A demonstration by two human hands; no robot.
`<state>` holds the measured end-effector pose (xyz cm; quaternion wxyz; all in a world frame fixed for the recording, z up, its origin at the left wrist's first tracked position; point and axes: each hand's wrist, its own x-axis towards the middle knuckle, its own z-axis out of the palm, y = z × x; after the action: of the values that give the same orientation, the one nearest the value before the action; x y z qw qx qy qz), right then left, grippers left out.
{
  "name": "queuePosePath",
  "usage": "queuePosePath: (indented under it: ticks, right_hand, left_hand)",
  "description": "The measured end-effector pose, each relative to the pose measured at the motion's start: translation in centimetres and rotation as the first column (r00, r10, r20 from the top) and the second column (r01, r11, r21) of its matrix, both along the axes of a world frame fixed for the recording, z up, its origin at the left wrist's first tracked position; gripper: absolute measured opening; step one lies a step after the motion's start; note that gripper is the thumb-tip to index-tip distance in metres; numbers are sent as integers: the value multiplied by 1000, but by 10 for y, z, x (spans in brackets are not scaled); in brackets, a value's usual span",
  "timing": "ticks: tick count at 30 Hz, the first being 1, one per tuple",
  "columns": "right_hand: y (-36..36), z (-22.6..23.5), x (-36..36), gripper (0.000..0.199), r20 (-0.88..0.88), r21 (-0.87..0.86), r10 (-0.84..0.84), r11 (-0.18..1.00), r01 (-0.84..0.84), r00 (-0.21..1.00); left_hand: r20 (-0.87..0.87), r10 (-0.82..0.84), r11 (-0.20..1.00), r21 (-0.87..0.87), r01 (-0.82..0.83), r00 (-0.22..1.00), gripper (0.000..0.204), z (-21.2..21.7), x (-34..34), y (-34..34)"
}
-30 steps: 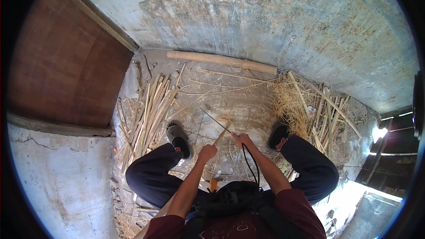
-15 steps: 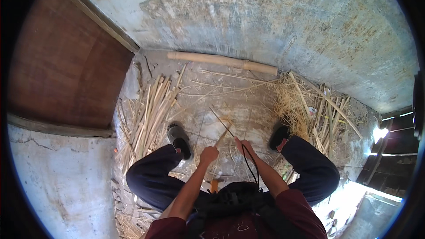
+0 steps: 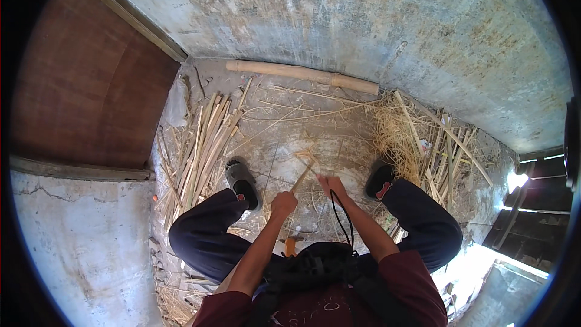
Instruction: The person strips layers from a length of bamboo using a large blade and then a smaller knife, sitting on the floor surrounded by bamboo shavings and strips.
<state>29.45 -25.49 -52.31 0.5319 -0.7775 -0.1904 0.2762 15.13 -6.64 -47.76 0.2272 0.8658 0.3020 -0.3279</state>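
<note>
My left hand (image 3: 283, 203) is closed around a pale bamboo strip (image 3: 304, 175), which slants up and away to the right. Close by on the right, my right hand (image 3: 333, 186) is closed on a knife, whose thin dark blade is hard to make out now. Beside the right wrist a black cord (image 3: 342, 221) loops back toward my waist. On the floor just beyond the strip's tip lie pale shavings (image 3: 304, 155).
Split bamboo strips (image 3: 209, 139) lie piled at the left, past my shoe (image 3: 242, 183). Tangled shavings (image 3: 393, 136) and more strips (image 3: 451, 151) lie at the right. A thick bamboo pole (image 3: 302, 73) rests along the far wall (image 3: 339, 18). Near my lap is an orange object (image 3: 290, 246).
The knife's blade stretched out to the far left across the strip before; it no longer shows clearly. My right hand has shifted slightly away from me, and the view has tilted a little.
</note>
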Motion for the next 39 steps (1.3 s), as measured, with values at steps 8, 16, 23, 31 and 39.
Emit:
queuePosePath:
  ticks: [8,16,23,31,39]
  right_hand:
    - [19,11,26,86,-41,-505,144,851,-145,989]
    - [26,46,16,83,230,-94,91,993,-71,969]
    - [-10,-22,-23,88,-31,-599,71,797,-75,997]
    - [34,58,23,70,123,-76,-28,996,38,992]
    - [-17,-24,-8,79,-157,-545,66,826,-142,985]
  left_hand:
    - [78,21,990,135,-31,997,46,18,12,-17]
    - [134,-43,983,180,19,990,41,6,1,-17]
    - [158,-40,966,257,-2,987,40,2,-2,-25]
    - [209,2,971,235,-52,978,38,-8,-5,-26]
    - [192,-34,963,267,-19,981,39,1,0,-31]
